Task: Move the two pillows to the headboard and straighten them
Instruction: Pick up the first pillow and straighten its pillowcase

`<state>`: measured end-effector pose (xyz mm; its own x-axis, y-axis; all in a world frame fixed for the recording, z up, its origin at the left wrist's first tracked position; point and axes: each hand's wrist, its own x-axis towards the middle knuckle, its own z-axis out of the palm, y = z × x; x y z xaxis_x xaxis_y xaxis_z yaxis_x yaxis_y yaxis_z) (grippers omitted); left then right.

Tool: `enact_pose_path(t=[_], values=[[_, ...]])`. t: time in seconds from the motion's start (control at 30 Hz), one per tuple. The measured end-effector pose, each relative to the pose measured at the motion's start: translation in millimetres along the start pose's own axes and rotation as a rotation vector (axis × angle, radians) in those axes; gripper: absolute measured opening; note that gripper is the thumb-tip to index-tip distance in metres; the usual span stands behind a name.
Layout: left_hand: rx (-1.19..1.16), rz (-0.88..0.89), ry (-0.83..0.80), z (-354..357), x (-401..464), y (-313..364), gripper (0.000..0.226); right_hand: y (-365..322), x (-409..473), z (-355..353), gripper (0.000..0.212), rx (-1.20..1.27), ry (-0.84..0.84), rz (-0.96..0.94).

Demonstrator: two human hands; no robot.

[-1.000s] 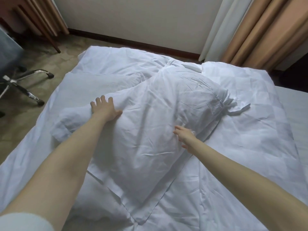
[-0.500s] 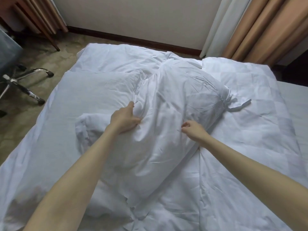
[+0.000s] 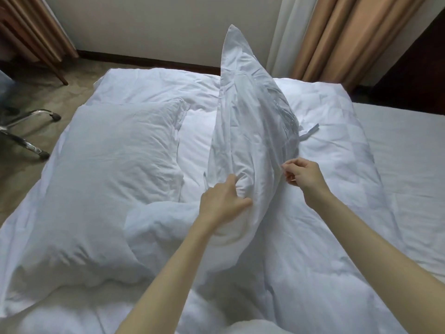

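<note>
Two white pillows are on the bed. One pillow stands lifted on edge at the bed's middle, its top corner pointing up toward the wall. My left hand is clenched in the fabric of its left face near the bottom. My right hand pinches its right edge. The second pillow lies flat on the left half of the bed, untouched. A rumpled white duvet covers the bed beneath both. No headboard is in view.
A chrome chair base with castors stands on the floor left of the bed. Wooden furniture legs are at the far left. Beige curtains hang at the far right. A bare mattress sheet shows on the right.
Both hands went from flat on the pillow to gripping it. The pillow rose from lying across the bed to standing on edge, uncovering the second pillow on the left.
</note>
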<state>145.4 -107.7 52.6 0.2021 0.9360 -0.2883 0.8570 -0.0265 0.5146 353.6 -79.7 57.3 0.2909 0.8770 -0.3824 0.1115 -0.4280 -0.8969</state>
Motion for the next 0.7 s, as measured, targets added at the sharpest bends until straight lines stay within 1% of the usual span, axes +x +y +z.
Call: enact_pose_path(t=[0.07,0.2,0.33,0.4,0.43,0.57,0.63,0.7], values=[[-0.069,0.002,-0.020,12,-14,20,0.034,10,-22,-21,0.019,0.016,0.034,0.007],[-0.245,-0.010,-0.062,37,-44,48,0.028,28,-58,-59,0.024,0.055,0.092,0.024],[-0.608,-0.050,-0.112,56,-68,62,0.020,44,-82,-93,0.027,0.077,0.113,0.045],[-0.764,-0.063,-0.080,61,-75,64,0.016,49,-91,-105,0.025,0.075,0.118,0.049],[-0.773,-0.055,-0.040,63,-77,64,0.014,52,-93,-109,0.024,0.074,0.122,0.050],[-0.640,-0.032,0.189,69,-71,55,0.021,59,-98,-114,0.019,0.046,0.113,0.059],[-0.582,-0.031,0.244,72,-64,48,0.024,63,-97,-112,0.015,0.017,0.097,0.062],[-0.533,-0.065,0.256,76,-52,40,0.026,67,-93,-107,0.011,-0.005,0.089,0.069]])
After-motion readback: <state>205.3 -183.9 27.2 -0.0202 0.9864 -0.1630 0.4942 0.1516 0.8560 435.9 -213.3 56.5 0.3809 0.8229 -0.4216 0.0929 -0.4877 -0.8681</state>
